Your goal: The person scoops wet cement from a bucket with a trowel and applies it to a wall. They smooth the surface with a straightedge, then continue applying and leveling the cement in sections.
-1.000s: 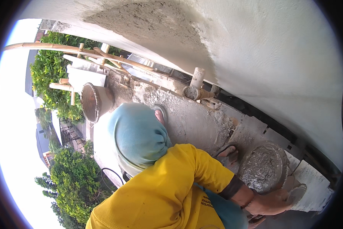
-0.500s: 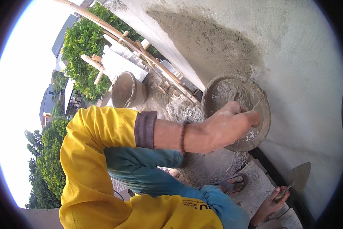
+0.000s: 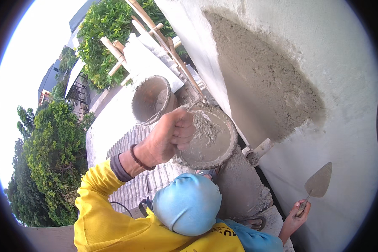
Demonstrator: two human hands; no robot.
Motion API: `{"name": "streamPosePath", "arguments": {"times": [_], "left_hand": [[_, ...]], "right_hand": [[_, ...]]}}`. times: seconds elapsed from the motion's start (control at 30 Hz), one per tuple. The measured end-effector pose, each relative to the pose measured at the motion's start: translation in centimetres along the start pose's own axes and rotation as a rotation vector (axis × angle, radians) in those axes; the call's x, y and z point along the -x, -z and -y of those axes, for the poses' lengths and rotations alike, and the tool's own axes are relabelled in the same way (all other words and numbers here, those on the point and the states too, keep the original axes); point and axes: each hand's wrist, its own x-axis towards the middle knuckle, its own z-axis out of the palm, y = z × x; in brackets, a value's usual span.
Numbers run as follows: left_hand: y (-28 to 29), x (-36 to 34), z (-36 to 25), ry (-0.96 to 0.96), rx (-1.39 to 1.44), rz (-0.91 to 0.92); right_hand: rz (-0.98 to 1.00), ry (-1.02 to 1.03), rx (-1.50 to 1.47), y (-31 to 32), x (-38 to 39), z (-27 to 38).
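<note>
My left hand (image 3: 175,133) is closed in a fist on the thin handle of a mortar bucket (image 3: 232,145), at the rim. Wet grey mortar (image 3: 203,140) lies inside the bucket, which is tipped so that its mouth faces me. At the lower right my right hand (image 3: 299,215) is wrapped round the grip of a pointed trowel (image 3: 319,181). The trowel's blade points up, close to the pale wall (image 3: 344,138). A rough patch of darker wet mortar (image 3: 264,75) covers part of that wall, beyond the held bucket.
A second bucket (image 3: 168,98) stands behind the held one. Bamboo poles (image 3: 155,31) and white slabs (image 3: 144,61) are at the back. Roof tiles (image 3: 132,145) lie to the left below. My bent knee (image 3: 189,206) and sandalled foot (image 3: 254,221) show on the narrow mortar-strewn ledge (image 3: 241,187).
My left hand has swung the mortar bucket leftward, away from the wall, uncovering more of the wet patch. My right hand has lifted the trowel slightly. My knee has come up into view.
</note>
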Motion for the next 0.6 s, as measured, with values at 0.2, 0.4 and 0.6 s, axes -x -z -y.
{"name": "streamPosePath", "arguments": {"times": [0.2, 0.4, 0.6], "left_hand": [[5.4, 0.8, 4.5, -0.193, 0.200, -0.155], [9.7, 1.3, 5.7, -0.207, 0.169, -0.180], [17.4, 2.0, 6.4, -0.126, -0.320, -0.449]], "right_hand": [[0.196, 0.190, 0.121, -4.0, -3.5, 4.6], [0.410, 0.172, 0.167, -7.0, -6.3, 8.8], [0.485, 0.186, 0.203, -9.2, -7.2, 8.7]]}}
